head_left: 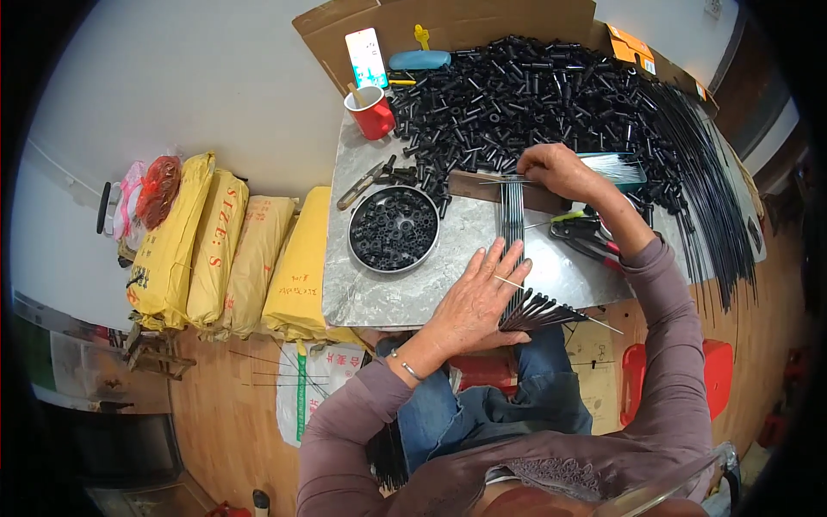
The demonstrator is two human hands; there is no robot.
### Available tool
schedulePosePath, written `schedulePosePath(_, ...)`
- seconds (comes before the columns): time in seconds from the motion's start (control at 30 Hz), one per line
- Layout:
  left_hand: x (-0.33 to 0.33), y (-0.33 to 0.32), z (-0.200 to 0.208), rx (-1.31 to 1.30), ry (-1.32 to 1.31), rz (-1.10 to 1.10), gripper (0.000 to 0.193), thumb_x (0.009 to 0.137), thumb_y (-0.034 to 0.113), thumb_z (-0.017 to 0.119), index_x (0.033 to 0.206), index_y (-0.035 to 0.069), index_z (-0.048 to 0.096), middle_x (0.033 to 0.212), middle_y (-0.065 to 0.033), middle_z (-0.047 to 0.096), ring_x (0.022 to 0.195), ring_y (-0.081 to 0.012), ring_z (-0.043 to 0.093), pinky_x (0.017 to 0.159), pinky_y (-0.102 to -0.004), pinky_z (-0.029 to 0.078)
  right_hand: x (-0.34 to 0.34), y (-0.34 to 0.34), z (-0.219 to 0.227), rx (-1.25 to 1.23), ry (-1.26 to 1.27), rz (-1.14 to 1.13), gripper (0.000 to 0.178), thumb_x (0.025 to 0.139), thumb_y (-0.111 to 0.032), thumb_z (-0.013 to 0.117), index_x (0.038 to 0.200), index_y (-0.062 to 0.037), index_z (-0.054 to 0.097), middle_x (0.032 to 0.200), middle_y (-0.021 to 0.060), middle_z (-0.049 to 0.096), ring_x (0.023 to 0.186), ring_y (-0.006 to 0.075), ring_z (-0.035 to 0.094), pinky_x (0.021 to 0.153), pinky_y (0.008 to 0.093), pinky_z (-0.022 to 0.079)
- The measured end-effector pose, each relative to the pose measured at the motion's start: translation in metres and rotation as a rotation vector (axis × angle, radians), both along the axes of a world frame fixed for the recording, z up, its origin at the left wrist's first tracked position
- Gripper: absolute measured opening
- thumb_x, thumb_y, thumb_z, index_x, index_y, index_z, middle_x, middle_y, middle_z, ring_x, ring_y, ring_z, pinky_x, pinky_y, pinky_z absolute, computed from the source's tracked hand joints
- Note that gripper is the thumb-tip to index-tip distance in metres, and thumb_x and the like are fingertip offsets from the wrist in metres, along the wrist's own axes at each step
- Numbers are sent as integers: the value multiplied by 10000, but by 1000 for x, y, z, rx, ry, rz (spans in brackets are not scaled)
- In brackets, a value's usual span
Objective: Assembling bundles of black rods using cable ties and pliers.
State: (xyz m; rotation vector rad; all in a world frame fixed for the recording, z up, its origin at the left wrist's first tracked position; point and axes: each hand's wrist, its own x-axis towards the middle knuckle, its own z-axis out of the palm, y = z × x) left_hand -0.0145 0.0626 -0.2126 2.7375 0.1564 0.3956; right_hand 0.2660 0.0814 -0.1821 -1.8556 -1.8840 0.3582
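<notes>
My left hand (474, 302) lies flat with fingers stretched over a row of thin dark rods (512, 220) side by side on the table. The rods' black, thicker ends (547, 312) fan out past the table's front edge. A pale thin stick (510, 282) shows by my left fingers. At the rods' far ends, my right hand (560, 172) is closed in a pinch beside a brown wooden block (469, 185). A thin metal wire (493, 182) runs crosswise from its fingertips, over the rods. The fingertips are partly hidden.
Black tubular parts (517, 95) are heaped at the back. A round pan of black rings (394, 228), a utility knife (360, 185) and a red mug (370, 112) stand left. Pliers (586, 237), a green tray of pale wires (616, 168) and long black rods (711, 198) lie right.
</notes>
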Motion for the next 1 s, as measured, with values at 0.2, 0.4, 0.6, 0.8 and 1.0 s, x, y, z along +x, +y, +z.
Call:
schedulePosePath(0.2,3,-3,2,-32,-64,-60,982,630,506,778,1382,24,369,1479,-218,271,1372,-421,240,1113,-505,226,-3,-7,10,67,116,-74,198,776,-25,639,973,-11,630,924,119,655,860,213,641,762,332,509)
schedulePosePath(0.4,-8,3,0,3,-93,-23,1001,539,399,851,1331,12,377,1427,-239,334,1327,-447,299,1083,-517,271,30,-48,45,696,136,-415,319,870,-101,611,1170,-31,530,830,71,632,723,119,590,670,274,497)
schedulePosePath(0.6,6,-8,0,38,-69,-58,1017,543,306,861,1366,-6,351,1477,-234,280,1370,-431,248,1103,-500,256,171,-256,140,1124,582,-1047,155,896,-144,534,987,-19,541,758,100,619,479,126,510,392,250,396)
schedulePosePath(0.8,3,-11,1,90,-80,-37,1014,542,257,866,1372,-4,344,1486,-232,265,1374,-428,239,1107,-467,270,100,-334,211,1367,61,-987,116,910,-92,466,1005,-40,508,758,76,595,496,109,475,416,260,386)
schedulePosePath(1.0,-3,-11,-4,138,-97,-60,1006,563,280,859,1374,-9,339,1489,-234,258,1381,-427,221,1118,-461,249,-15,-158,45,-131,-309,-560,374,756,-167,636,1125,-118,601,1033,113,628,976,287,607,805,410,489)
